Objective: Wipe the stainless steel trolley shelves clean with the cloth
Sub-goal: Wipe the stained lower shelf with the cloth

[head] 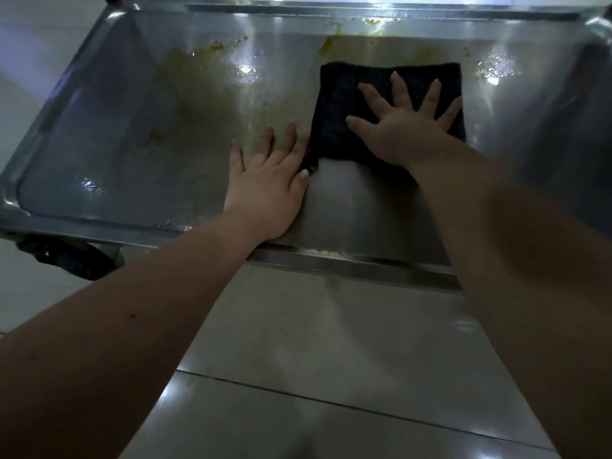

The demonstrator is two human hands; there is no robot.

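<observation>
Left hand (265,183) is lying flat on the trolley shelf (109,150), fingers straight, its thumb side touching the dark cloth (341,94) at its 2 o'clock. Right hand (407,130) is pressing on the cloth, fingers straight and spread. Yellow smears (217,46) are showing from 11 to 12 o'clock near the far rim.

Soiled, rimmed stainless steel trolley shelf (99,160) above pale glossy floor tiles (331,342).
A dark, square folded cloth (344,104) lies flat on the right part of the shelf, toward the far rim. A left hand (268,190) rests palm-down on the bare metal, its fingers touching the cloth's left edge. Yellowish-brown smears (185,77) spread across the far and left areas.
</observation>
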